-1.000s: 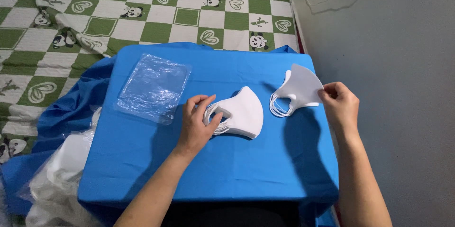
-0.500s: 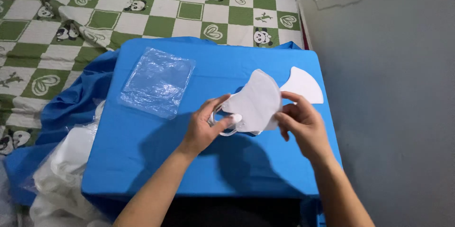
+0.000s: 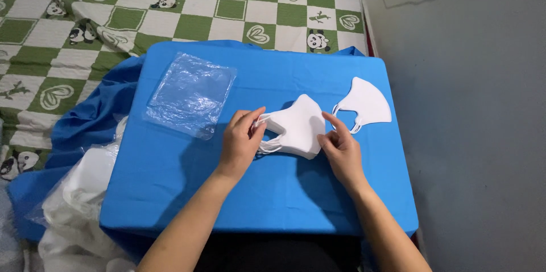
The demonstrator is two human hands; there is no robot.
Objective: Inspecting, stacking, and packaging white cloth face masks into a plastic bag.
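Head view looks down at a blue cloth (image 3: 187,192) spread over a small table. Both hands are on a stack of white masks (image 3: 296,130) near the middle of the cloth.

Left hand (image 3: 242,144) is at the left end of the stack. Its fingers are curled, not flat — the thumb and first finger pinch the thin white ear loops there. Right hand (image 3: 340,150) is at the right end. Its fingers are bent and close together, and the fingertips touch the edge of the stack. I cannot tell if it grips the stack or only rests on it.

One more white mask (image 3: 367,104) lies flat by itself, just to the right of the stack and a bit farther away — no hand touches it. A clear plastic bag (image 3: 190,96) lies flat on the left part of the cloth, apart from the left hand.

Past the cloth is a green and white checked blanket (image 3: 170,5) with pandas and hearts. At the lower left sits a heap of white stuff in thin plastic (image 3: 79,192). A grey wall (image 3: 472,107) is on the right.
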